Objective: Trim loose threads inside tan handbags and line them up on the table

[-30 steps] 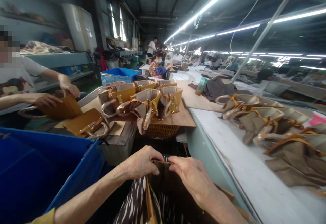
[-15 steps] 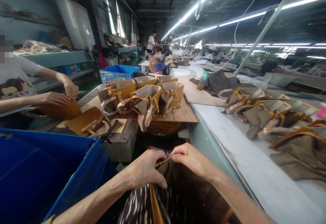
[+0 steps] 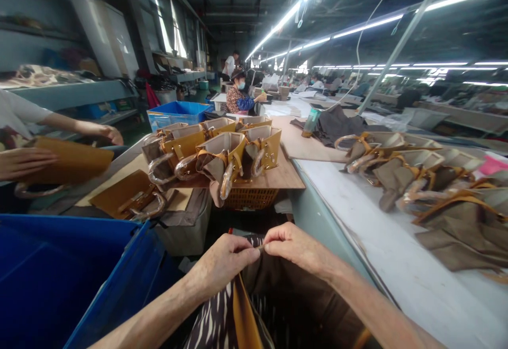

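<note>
My left hand (image 3: 222, 264) and my right hand (image 3: 296, 248) meet low in the middle, both pinching the top edge of a brown bag lining (image 3: 286, 296) that lies in my lap. A tan leather edge of the bag (image 3: 243, 314) runs down below my left hand. The fingertips of both hands touch over the same spot of the lining. Beyond my hands, a group of tan handbags (image 3: 222, 150) stands on a wooden board (image 3: 283, 177).
A blue plastic bin (image 3: 71, 275) fills the lower left. A white conveyor table (image 3: 381, 248) on the right carries several brown bags (image 3: 428, 179). A co-worker's hands (image 3: 24, 161) at left hold a tan bag panel (image 3: 69, 163). An orange basket (image 3: 250, 198) sits under the board.
My hands have drawn together and lifted a little, from gripping the lining apart to pinching one spot. The co-worker at left has raised the tan panel.
</note>
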A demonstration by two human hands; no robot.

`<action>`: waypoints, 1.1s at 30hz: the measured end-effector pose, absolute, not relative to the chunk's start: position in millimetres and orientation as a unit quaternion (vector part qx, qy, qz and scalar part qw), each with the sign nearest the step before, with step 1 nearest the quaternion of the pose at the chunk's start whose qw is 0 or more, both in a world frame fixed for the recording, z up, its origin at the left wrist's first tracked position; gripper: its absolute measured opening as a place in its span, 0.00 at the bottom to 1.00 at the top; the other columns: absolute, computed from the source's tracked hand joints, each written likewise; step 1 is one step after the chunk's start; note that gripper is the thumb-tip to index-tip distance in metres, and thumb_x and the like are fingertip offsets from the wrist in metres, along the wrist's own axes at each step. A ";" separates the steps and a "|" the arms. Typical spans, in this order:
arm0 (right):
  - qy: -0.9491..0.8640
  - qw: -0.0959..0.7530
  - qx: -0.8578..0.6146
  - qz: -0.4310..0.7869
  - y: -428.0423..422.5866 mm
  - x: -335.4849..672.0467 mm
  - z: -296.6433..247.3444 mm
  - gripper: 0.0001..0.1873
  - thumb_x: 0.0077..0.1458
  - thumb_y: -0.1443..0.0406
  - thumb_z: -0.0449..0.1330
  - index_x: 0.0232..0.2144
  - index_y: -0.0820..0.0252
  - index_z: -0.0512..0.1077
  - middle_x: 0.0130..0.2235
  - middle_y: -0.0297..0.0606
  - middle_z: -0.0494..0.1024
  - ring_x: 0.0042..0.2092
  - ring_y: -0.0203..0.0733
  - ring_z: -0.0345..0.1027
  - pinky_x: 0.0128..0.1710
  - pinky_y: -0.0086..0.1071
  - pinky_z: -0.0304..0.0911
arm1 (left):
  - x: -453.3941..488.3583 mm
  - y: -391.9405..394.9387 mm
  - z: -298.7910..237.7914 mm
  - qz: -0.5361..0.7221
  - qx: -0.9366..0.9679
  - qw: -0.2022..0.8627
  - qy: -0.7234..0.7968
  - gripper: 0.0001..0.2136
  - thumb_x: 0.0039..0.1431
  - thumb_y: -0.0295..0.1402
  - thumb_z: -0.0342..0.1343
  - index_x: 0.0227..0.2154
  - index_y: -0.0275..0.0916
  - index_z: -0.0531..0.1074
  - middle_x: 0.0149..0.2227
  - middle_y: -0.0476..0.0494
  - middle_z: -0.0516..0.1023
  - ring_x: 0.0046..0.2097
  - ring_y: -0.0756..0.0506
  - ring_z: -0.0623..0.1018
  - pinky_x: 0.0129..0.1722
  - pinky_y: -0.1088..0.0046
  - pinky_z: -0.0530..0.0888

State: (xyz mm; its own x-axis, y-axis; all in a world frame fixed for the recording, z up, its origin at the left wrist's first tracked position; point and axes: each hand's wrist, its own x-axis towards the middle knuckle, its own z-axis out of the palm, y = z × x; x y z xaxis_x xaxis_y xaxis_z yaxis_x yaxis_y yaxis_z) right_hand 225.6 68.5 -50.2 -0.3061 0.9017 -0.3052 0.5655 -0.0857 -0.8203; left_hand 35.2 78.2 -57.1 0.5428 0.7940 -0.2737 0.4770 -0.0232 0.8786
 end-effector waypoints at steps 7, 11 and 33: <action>-0.674 0.186 -0.583 0.412 59.5 221.6 -49.1 0.10 0.47 0.67 0.52 0.23 0.61 0.72 0.20 0.28 0.63 0.25 0.32 0.55 0.24 0.25 0.46 | 40.6 83.1 -59.3 0.162 0.662 0.557 0.474 0.09 0.45 0.33 0.50 0.21 0.34 0.72 0.18 0.55 0.58 0.23 0.53 0.58 0.23 0.76 0.53; -0.700 0.187 -0.584 0.365 53.3 218.7 -44.4 0.11 0.51 0.66 0.51 0.24 0.60 0.73 0.22 0.28 0.66 0.27 0.33 0.58 0.25 0.26 0.47 | 42.1 85.1 -62.7 0.169 0.603 0.609 0.487 0.08 0.41 0.33 0.52 0.22 0.34 0.73 0.15 0.55 0.57 0.22 0.53 0.57 0.21 0.76 0.52; -0.777 0.003 -0.617 0.124 53.2 208.9 -17.1 0.14 0.56 0.65 0.51 0.23 0.59 0.72 0.28 0.41 0.78 0.33 0.44 0.71 0.28 0.31 0.50 | 39.5 72.1 -57.1 0.190 0.528 0.719 0.409 0.24 0.26 0.19 0.46 0.34 0.34 0.68 0.27 0.50 0.72 0.30 0.48 0.70 0.23 0.79 0.62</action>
